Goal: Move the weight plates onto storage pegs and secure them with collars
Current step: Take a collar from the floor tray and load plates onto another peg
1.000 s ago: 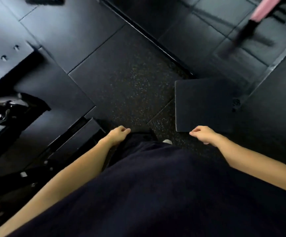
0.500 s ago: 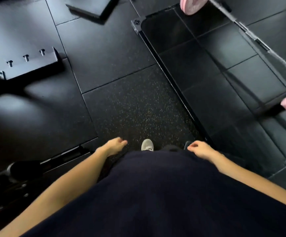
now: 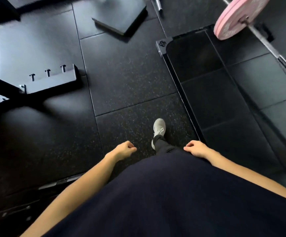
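Your fingers hang loosely curled and hold nothing: the left hand [image 3: 124,150] and the right hand [image 3: 196,148] swing low in front of your dark shirt, one grey shoe [image 3: 159,128] stepping out between them on the rubber floor [image 3: 130,82]. You look to be mid-approach, nothing lifted yet. The pink weight plates [image 3: 236,19] sit on the barbell [image 3: 269,47], far right, above the black platform [image 3: 215,93]. Next you probably need to reach that bar end, then slide a plate off with both hands.

view swung — pink weight plates [image 3: 236,17] nearer, shoe [image 3: 159,128] forward
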Demonstrator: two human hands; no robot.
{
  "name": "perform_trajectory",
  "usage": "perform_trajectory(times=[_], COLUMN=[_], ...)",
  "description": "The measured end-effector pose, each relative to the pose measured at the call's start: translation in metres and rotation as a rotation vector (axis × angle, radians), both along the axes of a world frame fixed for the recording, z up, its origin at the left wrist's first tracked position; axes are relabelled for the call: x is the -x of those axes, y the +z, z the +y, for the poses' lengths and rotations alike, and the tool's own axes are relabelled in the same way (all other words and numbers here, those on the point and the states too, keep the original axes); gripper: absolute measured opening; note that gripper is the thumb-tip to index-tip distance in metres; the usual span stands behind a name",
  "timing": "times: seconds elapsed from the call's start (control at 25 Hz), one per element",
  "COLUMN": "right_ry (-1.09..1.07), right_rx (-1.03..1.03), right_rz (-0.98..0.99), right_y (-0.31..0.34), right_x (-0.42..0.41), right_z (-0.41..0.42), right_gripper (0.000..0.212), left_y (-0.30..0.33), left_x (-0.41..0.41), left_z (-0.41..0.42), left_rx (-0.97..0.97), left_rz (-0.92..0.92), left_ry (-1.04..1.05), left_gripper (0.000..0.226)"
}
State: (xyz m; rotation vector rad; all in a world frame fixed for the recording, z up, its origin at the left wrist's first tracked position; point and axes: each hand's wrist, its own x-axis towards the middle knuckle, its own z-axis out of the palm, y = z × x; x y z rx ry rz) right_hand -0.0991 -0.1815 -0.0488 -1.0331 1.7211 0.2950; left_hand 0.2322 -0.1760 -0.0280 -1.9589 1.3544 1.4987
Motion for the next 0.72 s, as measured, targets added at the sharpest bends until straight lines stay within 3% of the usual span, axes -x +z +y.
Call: perform_trajectory(times=[0.16,0.32,0.56,0.72], right_ry=[0.085,0.217,0.286,0.328], right_rx=[0.038,0.085,0.101,0.033], right_rz=[-0.001,-0.003,-0.027,0.015], right_y=[0.017,0.036,0.023,0.02], right_x=[-0.004,-0.022,-0.07,-0.109], right_z=[-0.155,-0.302,-0.472,-0.598], right_gripper=[0.024,0.02,0.018,0.021], left_y=[0.007,0.012,-0.026,-0.02], left_x=[-0.018,-0.043,-0.076,-0.125], left_z=[-0.112,-0.211,-0.335,-0.48], left_rx=[0.045,0.132,-0.053,0.001], left_rz=[-0.063,-0.067,-0.056,-0.016], left_ry=[0.025,0.283,0.135,0.196], left_gripper=[0.038,0.038,0.042,0.042])
